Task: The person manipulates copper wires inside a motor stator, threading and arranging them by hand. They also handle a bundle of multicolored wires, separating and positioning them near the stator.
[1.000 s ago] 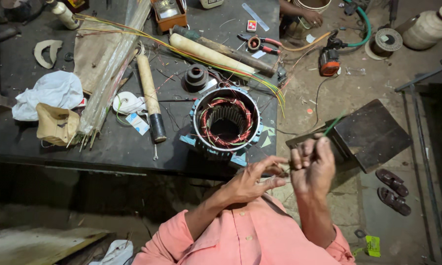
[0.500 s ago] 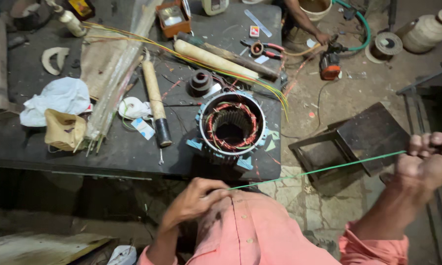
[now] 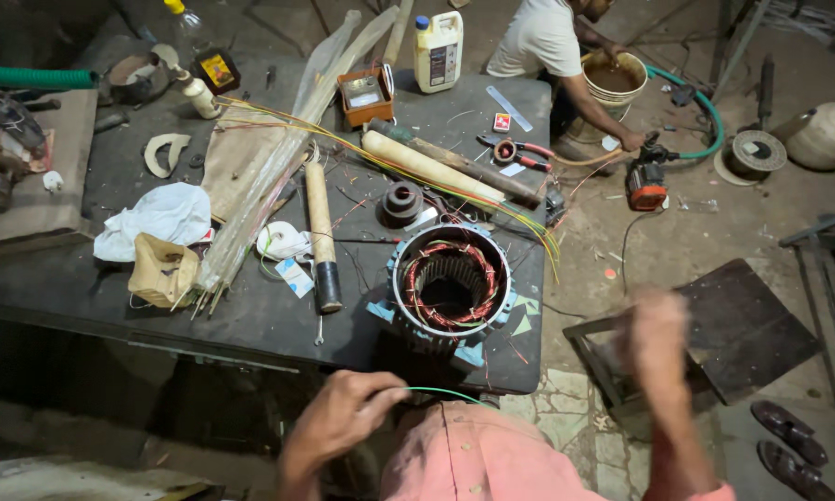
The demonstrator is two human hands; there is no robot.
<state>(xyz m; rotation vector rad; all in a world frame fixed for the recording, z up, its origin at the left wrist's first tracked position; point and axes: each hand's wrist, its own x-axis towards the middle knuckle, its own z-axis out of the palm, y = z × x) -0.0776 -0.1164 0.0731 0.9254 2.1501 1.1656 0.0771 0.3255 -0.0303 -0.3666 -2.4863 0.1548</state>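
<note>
Green thin wire (image 3: 440, 393) is pinched in the closed left hand (image 3: 338, 422) near the chest; blurred right hand (image 3: 658, 325), grip indeterminate. Risk: wire kinking or slipping free under uneven tension.

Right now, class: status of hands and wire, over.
Left hand pinching green wire. Right hand raised, blurred, grip unclear. Stator on bench, nothing between.
</note>
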